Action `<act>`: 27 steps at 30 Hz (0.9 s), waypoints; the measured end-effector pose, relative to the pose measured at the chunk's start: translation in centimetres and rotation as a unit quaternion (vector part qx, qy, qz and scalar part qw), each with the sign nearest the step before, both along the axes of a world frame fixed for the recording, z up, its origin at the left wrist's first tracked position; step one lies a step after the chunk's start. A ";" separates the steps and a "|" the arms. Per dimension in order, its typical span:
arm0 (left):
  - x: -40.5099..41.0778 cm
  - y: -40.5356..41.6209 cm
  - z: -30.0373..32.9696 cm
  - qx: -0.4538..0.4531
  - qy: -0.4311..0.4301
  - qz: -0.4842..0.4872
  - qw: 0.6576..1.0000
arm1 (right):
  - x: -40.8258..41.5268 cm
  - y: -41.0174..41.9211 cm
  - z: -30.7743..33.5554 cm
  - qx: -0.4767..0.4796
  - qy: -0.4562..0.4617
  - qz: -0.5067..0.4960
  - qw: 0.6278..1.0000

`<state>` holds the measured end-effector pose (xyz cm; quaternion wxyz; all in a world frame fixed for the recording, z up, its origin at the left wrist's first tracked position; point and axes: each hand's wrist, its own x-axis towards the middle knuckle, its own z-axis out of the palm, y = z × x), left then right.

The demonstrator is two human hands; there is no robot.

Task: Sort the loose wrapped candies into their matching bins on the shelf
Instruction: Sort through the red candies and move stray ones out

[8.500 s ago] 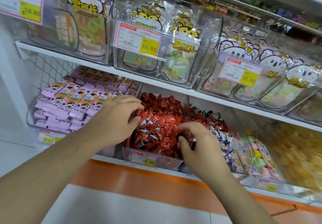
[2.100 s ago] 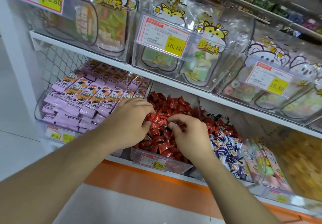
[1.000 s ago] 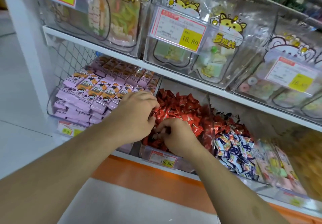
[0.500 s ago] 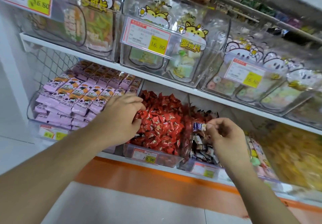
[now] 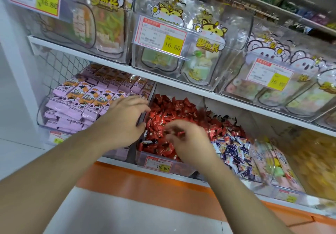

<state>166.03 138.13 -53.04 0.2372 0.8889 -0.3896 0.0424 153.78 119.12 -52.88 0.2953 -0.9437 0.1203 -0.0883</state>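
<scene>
Nearest the camera, two bare forearms reach up and forward to the lower shelf (image 5: 116,160). The right hand (image 5: 189,141) hovers over the front of the bin of red wrapped candies (image 5: 169,113), fingers curled and blurred; something small and red shows at the fingertips, but whether it is pinched or merely lies in the heap behind I cannot tell. The left hand (image 5: 125,119) sits at the divider between that bin and the pink packets (image 5: 85,99), fingers loosely bent and spread, gripping nothing that I can make out. The two hands are close but apart. The stray pieces worth picking look to lie at the red bin's front left, where dark-and-white wrappers (image 5: 148,141) show among the red, between the hands. Their matching home, the blue-and-white candies (image 5: 234,152), lies just right of the right hand, so that hand is the nearer carrier. Beyond, the upper shelf carries clear tubs with price tags (image 5: 161,33).
</scene>
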 end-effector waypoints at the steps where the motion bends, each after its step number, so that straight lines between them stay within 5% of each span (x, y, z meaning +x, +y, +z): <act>1: 0.0 0.0 0.0 -0.003 0.001 0.000 1.000 | 1.2 0.8 -0.9 0.010 0.021 0.024 0.999; 7: 0.3 0.1 -0.2 -0.022 0.006 -0.004 1.000 | 4.9 2.6 -4.5 -0.011 0.065 0.078 0.995; 20: -0.8 -0.8 0.0 -0.026 -0.002 -0.015 1.000 | -4.6 -4.1 1.5 0.020 -0.175 -0.141 0.974; 24: -1.1 -0.8 0.2 -0.020 0.008 -0.010 1.000 | -6.8 -7.8 1.7 -0.023 -0.104 -0.221 0.969; 27: -0.9 -0.5 0.4 -0.015 0.011 -0.002 1.000 | -6.9 -7.2 1.7 -0.051 -0.110 -0.190 0.974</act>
